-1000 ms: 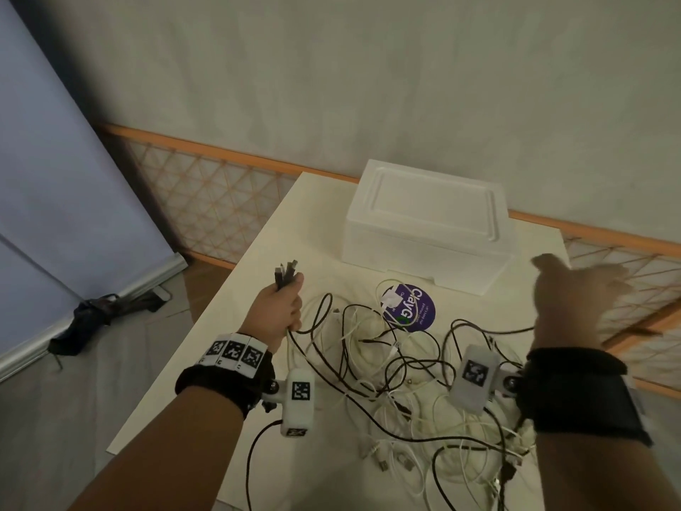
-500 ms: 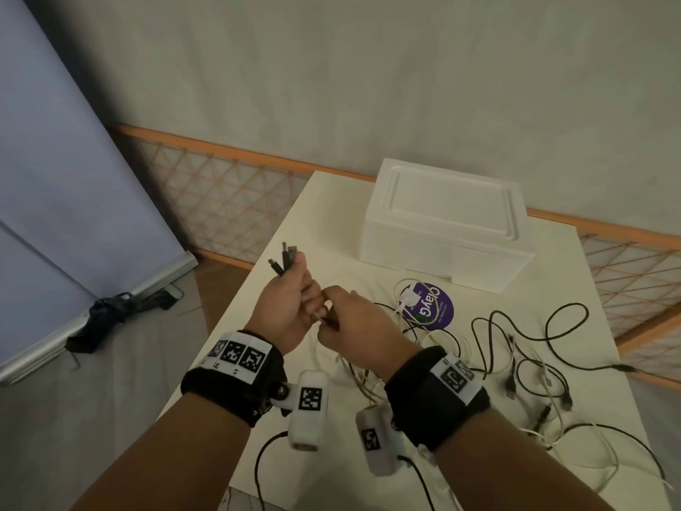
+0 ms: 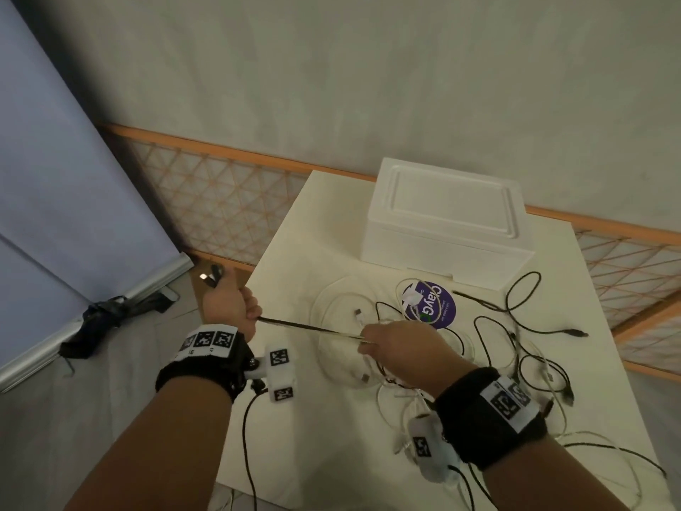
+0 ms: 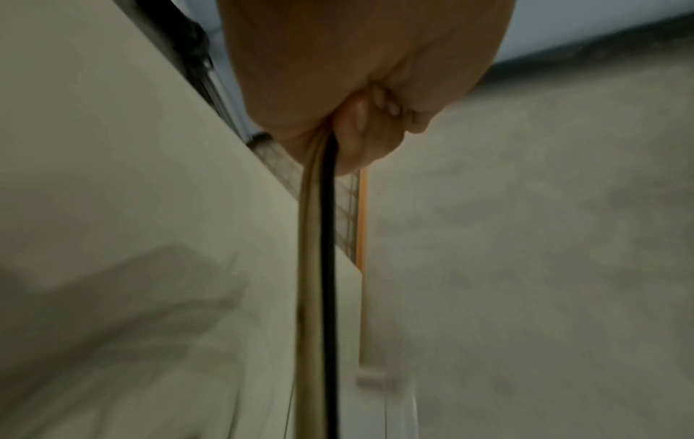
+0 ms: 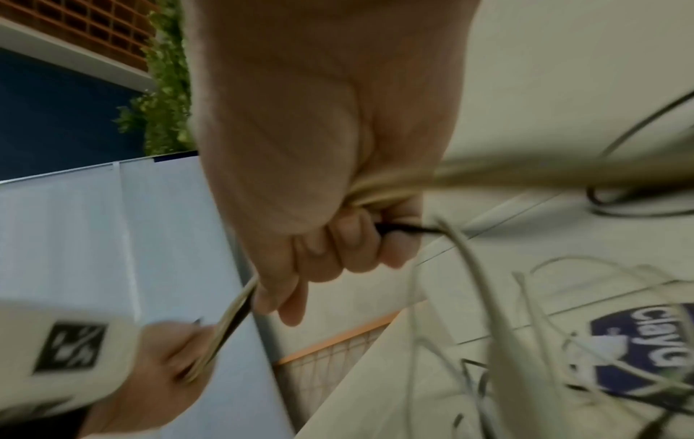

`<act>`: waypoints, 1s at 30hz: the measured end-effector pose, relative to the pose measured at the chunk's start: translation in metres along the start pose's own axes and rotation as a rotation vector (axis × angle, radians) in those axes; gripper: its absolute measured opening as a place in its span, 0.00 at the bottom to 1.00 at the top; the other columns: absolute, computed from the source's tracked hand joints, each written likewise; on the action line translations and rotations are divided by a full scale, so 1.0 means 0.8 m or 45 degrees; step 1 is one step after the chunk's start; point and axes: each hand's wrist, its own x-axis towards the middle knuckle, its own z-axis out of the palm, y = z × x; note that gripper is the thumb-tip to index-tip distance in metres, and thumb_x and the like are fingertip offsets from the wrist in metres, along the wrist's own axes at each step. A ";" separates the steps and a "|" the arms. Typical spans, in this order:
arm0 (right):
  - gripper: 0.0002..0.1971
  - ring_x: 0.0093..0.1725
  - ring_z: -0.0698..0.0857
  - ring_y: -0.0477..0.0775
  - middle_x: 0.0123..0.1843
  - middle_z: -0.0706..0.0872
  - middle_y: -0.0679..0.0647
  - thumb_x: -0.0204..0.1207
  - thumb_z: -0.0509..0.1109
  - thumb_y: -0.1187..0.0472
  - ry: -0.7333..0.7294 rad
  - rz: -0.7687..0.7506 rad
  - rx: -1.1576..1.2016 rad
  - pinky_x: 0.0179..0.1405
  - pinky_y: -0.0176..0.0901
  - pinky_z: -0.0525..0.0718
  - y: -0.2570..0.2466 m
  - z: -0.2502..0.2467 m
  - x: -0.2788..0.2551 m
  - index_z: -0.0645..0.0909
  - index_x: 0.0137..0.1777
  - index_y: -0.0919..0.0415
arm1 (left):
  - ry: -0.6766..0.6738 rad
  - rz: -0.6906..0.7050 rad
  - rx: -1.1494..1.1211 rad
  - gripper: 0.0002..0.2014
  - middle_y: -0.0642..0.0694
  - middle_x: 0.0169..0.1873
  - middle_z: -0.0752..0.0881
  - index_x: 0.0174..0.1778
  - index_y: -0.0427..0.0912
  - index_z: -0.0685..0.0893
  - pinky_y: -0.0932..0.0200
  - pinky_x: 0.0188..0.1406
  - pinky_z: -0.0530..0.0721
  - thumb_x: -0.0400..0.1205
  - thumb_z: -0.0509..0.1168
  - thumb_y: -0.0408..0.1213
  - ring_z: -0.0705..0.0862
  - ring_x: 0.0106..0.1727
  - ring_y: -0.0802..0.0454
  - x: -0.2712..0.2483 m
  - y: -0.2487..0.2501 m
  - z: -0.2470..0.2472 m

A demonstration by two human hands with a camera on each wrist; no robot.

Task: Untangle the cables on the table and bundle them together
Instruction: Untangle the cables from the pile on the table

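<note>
Your left hand (image 3: 232, 306) is clenched round a bunch of cables (image 3: 309, 328) just off the table's (image 3: 294, 252) left edge, their plugs (image 3: 210, 277) sticking out beyond your fist. Your right hand (image 3: 396, 350) grips the same cables, drawn taut between both fists. Loose cables (image 3: 516, 348) sprawl across the table's right side, near the white box (image 3: 446, 223).

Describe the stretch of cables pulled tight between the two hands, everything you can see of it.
The taut cables run as a thin straight line, sloping slightly down from the left hand to the right hand, above the white table. The left wrist view shows at least one black and one pale strand side by side. Both hands grip them in closed fists. Plug ends stick out beyond the left fist. Past the right hand they join the loose tangle on the table.
</note>
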 end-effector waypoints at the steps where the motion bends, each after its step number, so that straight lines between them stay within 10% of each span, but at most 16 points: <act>1: 0.29 0.54 0.84 0.59 0.54 0.85 0.54 0.79 0.37 0.40 -0.045 0.021 -0.006 0.40 0.48 0.74 0.011 -0.001 -0.008 0.75 0.60 0.53 | 0.067 0.004 0.010 0.21 0.55 0.13 0.65 0.29 0.48 0.66 0.67 0.15 0.56 0.83 0.61 0.54 0.60 0.13 0.58 0.011 0.008 -0.009; 8: 0.17 0.50 0.85 0.56 0.48 0.85 0.50 0.84 0.51 0.41 -0.061 0.366 0.085 0.47 0.51 0.84 0.047 0.014 -0.031 0.74 0.53 0.51 | 0.151 0.388 0.591 0.19 0.47 0.25 0.75 0.32 0.47 0.73 0.55 0.25 0.72 0.82 0.60 0.57 0.76 0.29 0.45 0.001 0.018 -0.014; 15: 0.13 0.46 0.87 0.59 0.46 0.88 0.53 0.85 0.54 0.51 0.065 0.333 -0.092 0.43 0.47 0.79 0.022 -0.011 -0.008 0.77 0.54 0.56 | -0.830 0.961 1.650 0.07 0.48 0.31 0.84 0.41 0.44 0.85 0.54 0.35 0.76 0.82 0.65 0.41 0.81 0.34 0.46 -0.115 -0.047 0.060; 19: 0.12 0.47 0.86 0.57 0.47 0.87 0.54 0.83 0.54 0.60 0.095 0.401 -0.200 0.44 0.48 0.80 0.014 -0.023 0.001 0.79 0.56 0.58 | -1.088 0.779 1.668 0.09 0.56 0.29 0.79 0.43 0.47 0.81 0.63 0.32 0.71 0.85 0.61 0.46 0.77 0.31 0.57 -0.141 -0.077 0.076; 23: 0.05 0.35 0.87 0.54 0.37 0.86 0.50 0.78 0.67 0.56 0.128 0.248 -0.209 0.34 0.45 0.69 0.018 -0.026 -0.007 0.82 0.49 0.55 | -1.293 0.596 1.726 0.15 0.44 0.48 0.88 0.55 0.42 0.83 0.53 0.55 0.79 0.85 0.60 0.50 0.85 0.50 0.48 -0.134 -0.069 0.074; 25: 0.06 0.28 0.85 0.52 0.30 0.85 0.48 0.70 0.76 0.52 0.218 0.244 -0.134 0.31 0.42 0.68 0.020 -0.026 -0.015 0.84 0.43 0.53 | -1.324 0.799 1.984 0.14 0.42 0.49 0.87 0.54 0.41 0.83 0.50 0.53 0.80 0.85 0.59 0.48 0.85 0.50 0.46 -0.136 -0.067 0.075; 28: 0.12 0.42 0.86 0.55 0.43 0.88 0.50 0.82 0.59 0.47 0.134 0.337 -0.028 0.43 0.44 0.72 0.027 -0.020 -0.024 0.78 0.54 0.53 | -1.282 1.362 2.460 0.10 0.46 0.47 0.84 0.51 0.44 0.80 0.53 0.44 0.78 0.85 0.57 0.44 0.84 0.48 0.45 -0.143 -0.056 0.083; 30: 0.16 0.45 0.87 0.56 0.44 0.88 0.50 0.83 0.55 0.42 0.149 0.464 -0.061 0.45 0.44 0.74 0.050 -0.017 -0.044 0.76 0.54 0.53 | -1.141 1.406 2.497 0.10 0.48 0.45 0.84 0.50 0.47 0.80 0.54 0.44 0.79 0.86 0.55 0.44 0.84 0.47 0.46 -0.125 -0.032 0.079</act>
